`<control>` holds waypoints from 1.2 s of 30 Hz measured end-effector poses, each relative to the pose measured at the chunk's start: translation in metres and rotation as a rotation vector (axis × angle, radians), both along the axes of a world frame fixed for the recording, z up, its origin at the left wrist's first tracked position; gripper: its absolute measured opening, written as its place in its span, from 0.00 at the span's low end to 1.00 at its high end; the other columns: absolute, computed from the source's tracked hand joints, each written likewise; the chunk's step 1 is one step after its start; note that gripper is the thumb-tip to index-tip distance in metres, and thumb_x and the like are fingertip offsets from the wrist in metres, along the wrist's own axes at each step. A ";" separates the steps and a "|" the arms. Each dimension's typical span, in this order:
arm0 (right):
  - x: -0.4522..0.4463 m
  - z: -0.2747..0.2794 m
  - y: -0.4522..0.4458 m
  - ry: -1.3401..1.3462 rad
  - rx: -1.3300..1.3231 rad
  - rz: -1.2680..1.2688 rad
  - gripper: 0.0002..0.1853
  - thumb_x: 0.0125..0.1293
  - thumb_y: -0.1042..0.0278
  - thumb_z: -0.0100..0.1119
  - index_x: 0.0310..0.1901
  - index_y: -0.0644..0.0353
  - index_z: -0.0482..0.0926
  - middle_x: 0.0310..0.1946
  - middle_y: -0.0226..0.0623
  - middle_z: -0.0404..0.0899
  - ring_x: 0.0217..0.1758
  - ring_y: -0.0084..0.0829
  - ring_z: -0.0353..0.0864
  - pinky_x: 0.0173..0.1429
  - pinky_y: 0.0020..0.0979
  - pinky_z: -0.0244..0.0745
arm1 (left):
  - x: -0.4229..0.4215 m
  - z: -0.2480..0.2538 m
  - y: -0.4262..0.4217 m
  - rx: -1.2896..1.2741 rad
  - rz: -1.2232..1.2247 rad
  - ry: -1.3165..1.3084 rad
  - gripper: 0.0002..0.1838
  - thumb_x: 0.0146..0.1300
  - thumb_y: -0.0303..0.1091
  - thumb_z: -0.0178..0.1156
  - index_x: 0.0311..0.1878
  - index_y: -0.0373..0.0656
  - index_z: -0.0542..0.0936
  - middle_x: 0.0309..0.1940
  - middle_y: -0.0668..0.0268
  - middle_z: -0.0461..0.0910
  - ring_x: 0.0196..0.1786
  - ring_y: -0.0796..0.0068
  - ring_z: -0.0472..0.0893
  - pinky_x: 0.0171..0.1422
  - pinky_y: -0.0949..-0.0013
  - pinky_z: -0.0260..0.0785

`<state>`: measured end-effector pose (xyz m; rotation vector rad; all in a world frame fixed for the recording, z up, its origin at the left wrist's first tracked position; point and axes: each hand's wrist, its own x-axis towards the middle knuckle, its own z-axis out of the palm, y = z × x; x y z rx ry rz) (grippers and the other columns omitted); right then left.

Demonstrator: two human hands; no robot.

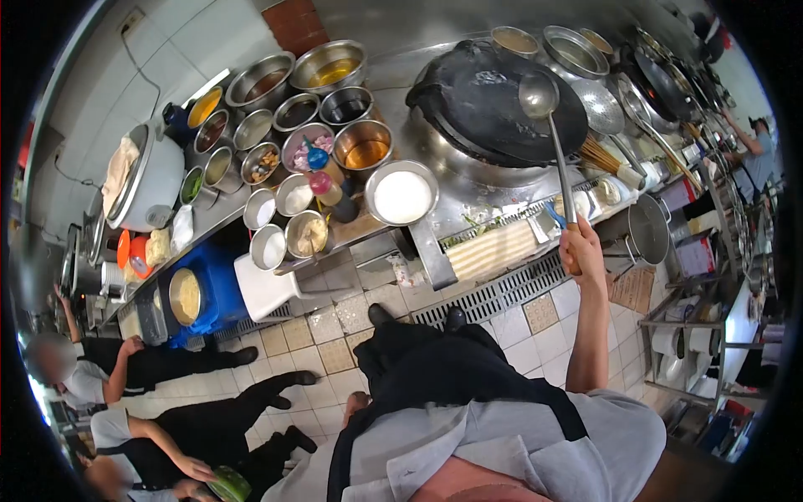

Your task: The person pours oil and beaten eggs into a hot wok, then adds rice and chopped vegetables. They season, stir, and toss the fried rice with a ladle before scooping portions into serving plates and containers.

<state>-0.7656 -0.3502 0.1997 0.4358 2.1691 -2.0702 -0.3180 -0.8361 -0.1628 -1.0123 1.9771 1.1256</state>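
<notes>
My right hand [581, 251] is closed around the handle of a long metal ladle [563, 171]. The ladle's bowl is up over a large black wok [481, 96] on the steel stove; I cannot tell whether it touches the wok. Down beside my apron, my left hand [357, 404] shows only in part, and its fingers are mostly hidden. Left of the wok stands a metal bowl of white powder or grains [401, 197]. Near it are squeeze bottles with blue and pink tops [332, 197].
Several metal pots of sauces and ingredients [297, 113] crowd the left counter. A perforated skimmer [598, 107] lies right of the wok. A white stool [263, 286] and blue bin [219, 297] stand below. Co-workers [180, 351] are at left, another person [753, 159] far right.
</notes>
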 end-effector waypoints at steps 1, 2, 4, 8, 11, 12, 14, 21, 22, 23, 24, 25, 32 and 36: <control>-0.002 -0.011 -0.008 0.006 0.024 0.014 0.37 0.62 0.77 0.55 0.74 0.62 0.58 0.15 0.26 0.68 0.11 0.19 0.65 0.12 0.24 0.57 | -0.013 0.007 -0.007 0.042 0.117 -0.013 0.25 0.62 0.30 0.59 0.63 0.34 0.72 0.34 0.57 0.83 0.29 0.67 0.84 0.28 0.66 0.76; -0.005 -0.017 -0.020 0.014 0.048 0.041 0.37 0.62 0.77 0.55 0.74 0.62 0.58 0.15 0.26 0.68 0.11 0.19 0.65 0.12 0.24 0.57 | -0.027 0.015 -0.013 0.081 0.247 -0.008 0.25 0.62 0.29 0.59 0.63 0.33 0.72 0.34 0.57 0.83 0.28 0.67 0.84 0.27 0.66 0.76; -0.009 -0.018 -0.047 -0.024 -0.088 -0.061 0.26 0.62 0.77 0.54 0.64 0.63 0.68 0.18 0.25 0.69 0.12 0.18 0.66 0.12 0.23 0.58 | -0.050 0.028 -0.029 0.116 0.433 0.036 0.26 0.61 0.28 0.58 0.63 0.33 0.72 0.34 0.56 0.83 0.27 0.68 0.83 0.26 0.66 0.76; -0.030 -0.002 -0.133 0.034 -0.139 0.053 0.17 0.64 0.76 0.54 0.55 0.62 0.70 0.21 0.28 0.69 0.12 0.19 0.65 0.10 0.23 0.59 | -0.065 0.025 -0.064 0.137 0.573 0.129 0.25 0.60 0.27 0.59 0.62 0.33 0.73 0.33 0.56 0.84 0.27 0.68 0.83 0.26 0.67 0.76; -0.046 0.044 -0.232 0.033 -0.351 0.081 0.11 0.67 0.75 0.54 0.50 0.58 0.71 0.22 0.28 0.68 0.12 0.18 0.63 0.10 0.23 0.57 | -0.052 0.001 -0.106 0.156 0.570 0.067 0.26 0.59 0.28 0.60 0.62 0.33 0.73 0.32 0.54 0.84 0.27 0.68 0.84 0.26 0.67 0.77; -0.059 0.049 -0.265 0.007 -0.427 0.142 0.10 0.67 0.74 0.54 0.49 0.57 0.70 0.22 0.28 0.68 0.12 0.18 0.63 0.10 0.22 0.57 | -0.042 -0.007 -0.121 0.201 0.627 0.060 0.26 0.59 0.28 0.60 0.61 0.32 0.73 0.31 0.54 0.83 0.27 0.67 0.84 0.27 0.65 0.78; -0.089 0.060 -0.330 -0.047 -0.573 0.263 0.06 0.69 0.72 0.53 0.45 0.54 0.70 0.22 0.28 0.67 0.11 0.17 0.62 0.10 0.22 0.55 | -0.022 -0.031 -0.142 0.252 0.798 0.109 0.18 0.59 0.28 0.58 0.52 0.31 0.77 0.28 0.53 0.82 0.26 0.64 0.83 0.26 0.62 0.78; -0.196 0.080 -0.602 -0.218 -0.614 0.710 0.07 0.68 0.70 0.55 0.43 0.52 0.67 0.22 0.26 0.69 0.13 0.16 0.63 0.11 0.20 0.53 | -0.018 -0.021 -0.202 0.267 0.784 0.070 0.12 0.59 0.28 0.54 0.44 0.31 0.78 0.24 0.55 0.79 0.23 0.61 0.81 0.24 0.60 0.76; -0.196 0.091 -0.641 -0.160 -0.497 0.728 0.08 0.68 0.70 0.56 0.43 0.52 0.67 0.21 0.26 0.70 0.14 0.16 0.64 0.12 0.20 0.55 | -0.017 -0.028 -0.205 0.279 0.867 0.098 0.15 0.60 0.27 0.53 0.49 0.31 0.78 0.26 0.55 0.79 0.25 0.61 0.82 0.25 0.60 0.76; -0.208 0.088 -0.675 -0.113 -0.382 0.774 0.08 0.66 0.71 0.57 0.42 0.54 0.68 0.21 0.26 0.70 0.14 0.16 0.66 0.13 0.21 0.57 | -0.017 -0.030 -0.208 0.290 0.949 0.124 0.19 0.61 0.27 0.53 0.54 0.30 0.77 0.28 0.55 0.80 0.26 0.62 0.83 0.26 0.61 0.77; -0.222 0.082 -0.705 -0.063 -0.265 0.819 0.07 0.65 0.71 0.58 0.41 0.55 0.69 0.21 0.26 0.71 0.15 0.17 0.68 0.15 0.22 0.60 | -0.021 -0.026 -0.214 0.311 0.977 0.104 0.21 0.61 0.27 0.53 0.58 0.30 0.74 0.30 0.55 0.80 0.28 0.61 0.83 0.28 0.61 0.78; -0.231 0.082 -0.731 -0.035 -0.127 0.842 0.07 0.65 0.71 0.58 0.40 0.55 0.70 0.21 0.26 0.72 0.16 0.18 0.69 0.15 0.22 0.60 | -0.028 -0.021 -0.221 0.332 1.007 0.086 0.24 0.62 0.27 0.52 0.61 0.30 0.71 0.32 0.55 0.80 0.29 0.61 0.84 0.29 0.61 0.78; -0.253 0.087 -0.834 -0.022 0.273 0.894 0.07 0.63 0.70 0.59 0.28 0.57 0.73 0.19 0.28 0.74 0.16 0.20 0.72 0.17 0.25 0.62 | 0.030 -0.069 -0.229 -0.038 -0.174 0.428 0.14 0.62 0.32 0.56 0.46 0.32 0.82 0.29 0.62 0.83 0.33 0.67 0.84 0.39 0.64 0.78; -0.270 0.089 -0.858 -0.230 0.154 0.888 0.09 0.64 0.71 0.58 0.27 0.55 0.70 0.19 0.27 0.74 0.17 0.18 0.71 0.17 0.21 0.60 | 0.049 -0.078 -0.220 -0.060 -0.034 0.341 0.14 0.62 0.33 0.57 0.45 0.32 0.82 0.29 0.62 0.83 0.33 0.67 0.85 0.39 0.64 0.79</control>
